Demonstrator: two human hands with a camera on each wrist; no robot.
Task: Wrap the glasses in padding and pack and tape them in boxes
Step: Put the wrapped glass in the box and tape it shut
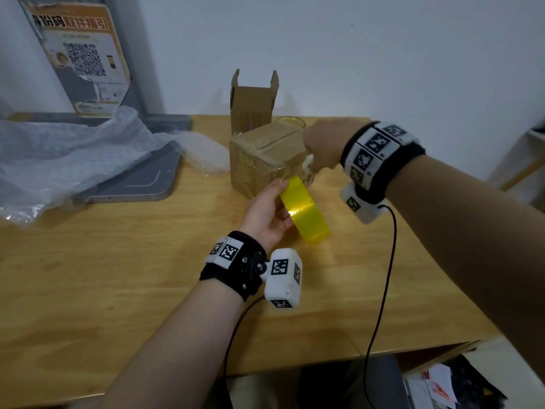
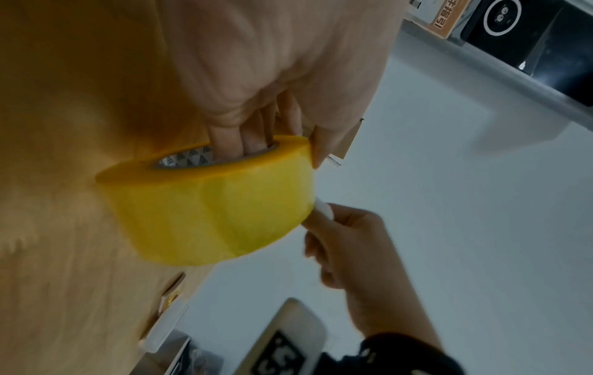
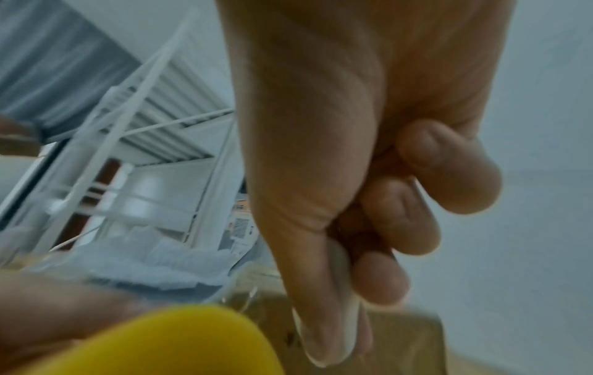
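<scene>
A closed cardboard box (image 1: 259,154) with clear tape over its top stands mid-table. My left hand (image 1: 265,208) grips a yellow tape roll (image 1: 305,212) just in front of it, fingers inside the core (image 2: 244,142), thumb on the outer face. A strand of tape (image 1: 280,174) runs from the roll to the box's near corner. My right hand (image 1: 324,146) is curled round a small white cutter (image 1: 308,166) at the box's right side, close to that strand; the cutter (image 3: 348,291) lies along the thumb. Behind stand an open box (image 1: 253,104) and a glass (image 1: 290,122).
Crumpled bubble wrap (image 1: 73,154) covers the table's left part and a grey stand base (image 1: 141,184). A poster stand (image 1: 79,57) rises at the back left. Wrist cables (image 1: 383,276) trail over the table's front edge. Papers lie on the floor (image 1: 442,385) at lower right.
</scene>
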